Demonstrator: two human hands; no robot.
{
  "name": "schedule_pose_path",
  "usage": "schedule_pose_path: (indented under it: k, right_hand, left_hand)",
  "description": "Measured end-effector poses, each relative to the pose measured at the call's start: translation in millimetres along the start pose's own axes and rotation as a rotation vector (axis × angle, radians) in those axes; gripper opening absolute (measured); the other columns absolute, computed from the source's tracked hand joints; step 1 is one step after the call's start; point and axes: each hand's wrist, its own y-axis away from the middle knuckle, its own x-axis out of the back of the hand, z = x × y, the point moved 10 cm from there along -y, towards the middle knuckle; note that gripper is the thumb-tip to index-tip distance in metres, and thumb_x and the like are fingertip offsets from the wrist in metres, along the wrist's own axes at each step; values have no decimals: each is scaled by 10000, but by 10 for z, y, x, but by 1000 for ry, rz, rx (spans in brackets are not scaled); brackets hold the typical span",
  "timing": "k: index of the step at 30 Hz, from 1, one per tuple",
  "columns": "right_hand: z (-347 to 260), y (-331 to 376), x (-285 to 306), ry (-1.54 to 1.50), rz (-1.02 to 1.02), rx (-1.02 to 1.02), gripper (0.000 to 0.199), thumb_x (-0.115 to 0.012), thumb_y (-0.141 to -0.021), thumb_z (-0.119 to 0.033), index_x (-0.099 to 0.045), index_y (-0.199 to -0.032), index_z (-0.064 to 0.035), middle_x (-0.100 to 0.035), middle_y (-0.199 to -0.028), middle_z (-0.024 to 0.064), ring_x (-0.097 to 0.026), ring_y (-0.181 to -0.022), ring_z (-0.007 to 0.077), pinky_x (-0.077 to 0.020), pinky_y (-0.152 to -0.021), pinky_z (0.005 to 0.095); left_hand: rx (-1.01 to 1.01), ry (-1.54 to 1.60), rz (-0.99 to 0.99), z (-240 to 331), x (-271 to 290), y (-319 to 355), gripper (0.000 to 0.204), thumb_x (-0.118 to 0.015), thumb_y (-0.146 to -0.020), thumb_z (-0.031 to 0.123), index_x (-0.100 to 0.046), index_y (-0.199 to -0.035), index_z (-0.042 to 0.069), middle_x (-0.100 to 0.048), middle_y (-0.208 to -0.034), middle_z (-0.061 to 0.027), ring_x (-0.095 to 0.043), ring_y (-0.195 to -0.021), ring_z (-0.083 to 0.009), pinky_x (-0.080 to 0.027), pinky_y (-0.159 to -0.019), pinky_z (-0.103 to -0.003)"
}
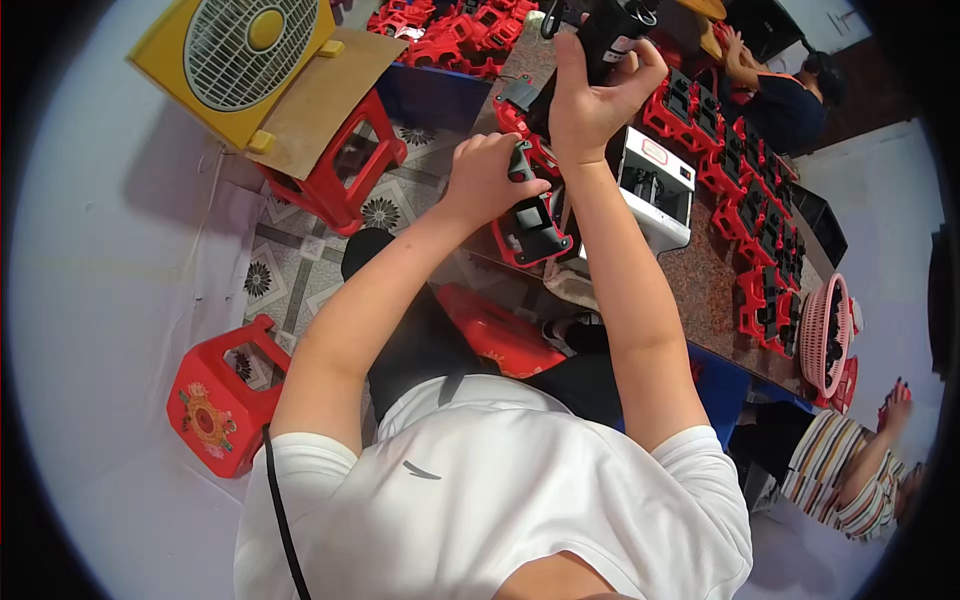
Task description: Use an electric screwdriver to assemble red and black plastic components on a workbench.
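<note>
My right hand [595, 110] is wrapped round a black, cylindrical electric screwdriver [612, 35], raised over the table with its lower end partly hidden behind my fingers. To its left, my left hand [483, 178] grips a red-and-black plastic housing [538, 232] near the table's near edge, thumb lying across its dark upper part. Just beyond that hand is another red housing with a grey-black piece [518, 95]. Right of my right wrist stands a white boxy machine [655, 190] with a dark opening in its front.
Rows of red-and-black housings [770, 225] line the table's right side, with a pink basket [824, 335] at the end. A heap of red parts [460, 35] lies at the back. A yellow fan [250, 50] rests on a cardboard-topped red stool [345, 165]. Two other people work nearby.
</note>
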Motion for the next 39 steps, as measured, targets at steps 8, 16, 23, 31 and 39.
schedule_pose_path:
  k: [8, 16, 23, 31, 39]
  right_hand:
    - [45, -34, 93, -4, -33, 57, 472, -655, -826, 10, -274, -1099, -49, -588, -1011, 169, -627, -753, 170, -529, -641, 266]
    - [-211, -135, 238, -6, -16, 108, 447, -635, -871, -60, -259, -1112, -30, -587, -1014, 183, -645, -757, 185, -538, -616, 276]
    - [-675, -122, 588, -194, 98, 70, 479, -665, -845, -58, -266, -1107, -21, -576, -1038, 187, -632, -743, 165, -527, -652, 256]
    - [-643, 682, 1034, -20, -5, -707, 195, -590, -859, -98, -495, -990, 10, -613, -863, 101, -581, -614, 128, -480, -564, 260]
    - [-162, 1696, 1131, 198, -105, -779, 308, -684, -840, -159, -483, -1034, -29, -600, -887, 35, -573, -725, 70, -481, -579, 224]
  left_hand:
    - [-33, -15, 21, -9, 1, 35, 714, -791, -602, 487, -584, -1116, 36, -611, -936, -90, -573, -913, -278, -408, -874, -411]
    - [13, -41, -83, -47, -84, -9, 729, -716, -677, 567, -561, -1180, 62, -613, -1044, -105, -542, -1041, -282, -358, -929, -468]
    - [-19, 131, -122, -89, -17, -408, 203, -638, -814, 256, -706, -929, 103, -658, -885, -140, -627, -863, -322, -494, -761, -417]
    - [-230, -71, -305, 100, -209, -450, 125, -646, -796, 137, -685, -890, 63, -657, -853, -116, -633, -832, -303, -496, -733, -385]
    - [-271, 92, -105, 122, -161, -371, 107, -617, -836, 137, -645, -885, 46, -649, -833, -138, -628, -777, -325, -496, -667, -374]
